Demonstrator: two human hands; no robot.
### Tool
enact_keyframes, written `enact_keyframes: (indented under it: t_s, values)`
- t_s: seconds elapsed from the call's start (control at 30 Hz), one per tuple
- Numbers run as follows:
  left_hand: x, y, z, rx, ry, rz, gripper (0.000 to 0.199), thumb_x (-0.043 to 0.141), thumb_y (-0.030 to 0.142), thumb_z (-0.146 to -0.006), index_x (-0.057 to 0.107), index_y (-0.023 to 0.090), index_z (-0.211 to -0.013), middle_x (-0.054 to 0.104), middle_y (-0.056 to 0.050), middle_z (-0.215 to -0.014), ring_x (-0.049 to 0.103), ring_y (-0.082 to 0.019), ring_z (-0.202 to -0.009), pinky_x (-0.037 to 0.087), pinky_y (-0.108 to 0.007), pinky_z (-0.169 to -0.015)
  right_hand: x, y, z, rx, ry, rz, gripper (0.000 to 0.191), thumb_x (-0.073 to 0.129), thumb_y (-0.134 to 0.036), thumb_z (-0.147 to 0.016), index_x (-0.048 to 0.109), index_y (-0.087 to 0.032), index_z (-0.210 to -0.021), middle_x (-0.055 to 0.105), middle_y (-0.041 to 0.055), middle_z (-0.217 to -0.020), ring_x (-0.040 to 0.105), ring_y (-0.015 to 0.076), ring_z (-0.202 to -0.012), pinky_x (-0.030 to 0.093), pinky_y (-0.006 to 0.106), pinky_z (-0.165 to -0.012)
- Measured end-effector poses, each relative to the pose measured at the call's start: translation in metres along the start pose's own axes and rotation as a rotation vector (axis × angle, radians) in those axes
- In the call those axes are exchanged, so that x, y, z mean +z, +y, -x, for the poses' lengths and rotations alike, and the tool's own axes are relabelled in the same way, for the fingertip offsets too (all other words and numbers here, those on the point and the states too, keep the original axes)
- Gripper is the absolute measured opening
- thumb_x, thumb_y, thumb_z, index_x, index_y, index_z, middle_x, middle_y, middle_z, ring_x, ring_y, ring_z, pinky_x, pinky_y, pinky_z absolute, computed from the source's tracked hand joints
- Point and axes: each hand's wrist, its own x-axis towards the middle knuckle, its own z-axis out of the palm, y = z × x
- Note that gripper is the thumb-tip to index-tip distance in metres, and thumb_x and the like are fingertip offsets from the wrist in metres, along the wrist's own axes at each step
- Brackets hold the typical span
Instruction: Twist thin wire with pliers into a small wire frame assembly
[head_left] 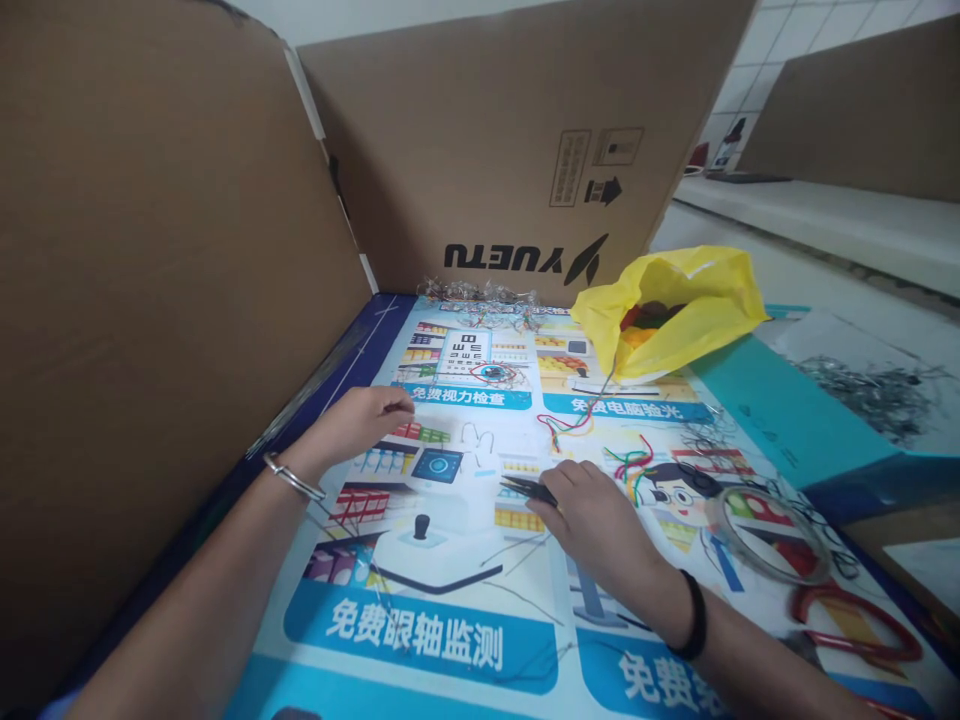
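Observation:
My left hand (366, 425) hovers over the printed sheet at left, fingers curled together; whatever may be between them is too small or hidden to make out. My right hand (600, 515) is closed round a dark, pointed two-pronged tool (529, 488), its tips aimed left; the handle is hidden in the palm. Between the hands lies a thin, pale bent wire (478, 442) on the sheet. Red, green and yellow strands (562, 428) rest beyond the right hand, and another coloured bundle (634, 465) sits just to its right.
Cardboard walls (480, 130) enclose the left and back. Tangled fine wires (487, 295) lie along the back wall. A yellow bag (690, 340) with coloured contents stands at back right. At right are a round clear container (772, 535), a red-handled tool (859, 625) and a dark wire heap (870, 395).

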Motion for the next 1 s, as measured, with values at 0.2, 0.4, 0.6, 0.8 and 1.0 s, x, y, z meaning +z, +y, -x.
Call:
enact_keyframes:
  t_s: [0.2,0.4,0.6,0.8,1.0]
  values:
    - [-0.002,0.005,0.005,0.104,-0.193,-0.062,0.022,0.048,0.033,-0.08,0.066,0.021,-0.085,0.066,-0.001,-0.078,0.058,-0.017,-0.071,0.039,-0.022,-0.061,-0.001,-0.003,0.0,-0.017,-0.003,0.045,0.014,0.055,-0.031,-0.083,0.057,-0.018,-0.084,0.057,0.007,-0.083,0.048,0.022,-0.082,0.035,0.033,-0.072]
    - [0.003,0.014,0.007,0.217,-0.169,-0.132,0.02,0.049,0.029,-0.082,0.066,0.021,-0.088,0.066,-0.003,-0.083,0.058,-0.018,-0.077,0.04,-0.024,-0.069,-0.002,-0.008,0.0,-0.006,-0.007,0.082,0.017,0.057,-0.036,-0.082,0.057,-0.019,-0.085,0.056,0.007,-0.085,0.047,0.023,-0.083,0.034,0.034,-0.071]
    - [0.001,0.031,0.015,0.368,-0.242,-0.146,0.021,0.046,0.026,-0.086,0.065,0.019,-0.087,0.064,-0.003,-0.086,0.056,-0.016,-0.078,0.04,-0.024,-0.072,0.0,-0.009,-0.001,-0.021,0.025,0.094,0.009,0.056,-0.028,-0.082,0.056,-0.019,-0.083,0.056,0.0052,-0.084,0.046,0.0227,-0.084,0.033,0.035,-0.073]
    - [0.001,0.043,0.025,0.407,-0.387,-0.211,0.025,0.043,0.026,-0.088,0.065,0.019,-0.079,0.063,-0.002,-0.077,0.056,-0.015,-0.073,0.039,-0.024,-0.066,-0.003,-0.01,0.0,-0.048,0.013,0.108,0.009,0.055,-0.028,-0.083,0.056,-0.02,-0.084,0.056,0.0058,-0.085,0.046,0.0233,-0.085,0.033,0.035,-0.073]
    - [0.003,0.05,0.029,0.355,-0.347,-0.3,0.022,0.046,0.031,-0.086,0.064,0.02,-0.087,0.064,-0.003,-0.08,0.058,-0.017,-0.072,0.039,-0.025,-0.061,-0.004,-0.009,0.0,-0.046,0.008,0.082,0.01,0.055,-0.028,-0.083,0.057,-0.019,-0.084,0.057,0.007,-0.086,0.048,0.024,-0.087,0.036,0.037,-0.075]
